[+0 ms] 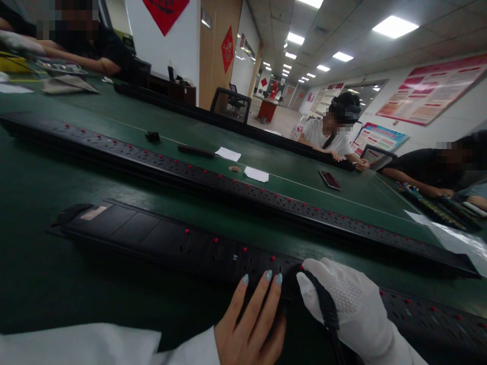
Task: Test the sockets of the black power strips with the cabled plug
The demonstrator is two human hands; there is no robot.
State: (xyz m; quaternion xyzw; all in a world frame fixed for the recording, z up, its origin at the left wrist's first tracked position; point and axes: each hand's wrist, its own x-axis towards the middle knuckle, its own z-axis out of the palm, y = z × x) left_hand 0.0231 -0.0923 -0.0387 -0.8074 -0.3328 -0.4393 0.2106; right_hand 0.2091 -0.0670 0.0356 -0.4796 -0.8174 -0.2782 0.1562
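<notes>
A long black power strip (148, 228) with red indicator lights lies across the green table in front of me. My left hand (253, 319), bare with pale blue nails, rests on the strip's near side with fingers stretched out and fingertips on its face. Just right of it, my right hand (350, 296), in a white dotted glove, is closed around a black plug (292, 281) at one of the sockets. The plug's thick cord (329, 312) runs down toward me under the gloved hand. How deep the plug sits is hidden by the fingers.
Behind lies a second long power strip (228, 187), with another black bar (182, 109) beyond it. Paper slips (256, 174), a phone (330, 180) and a small black part (152, 137) lie on the table (289, 167). Co-workers sit at the far side, left and right.
</notes>
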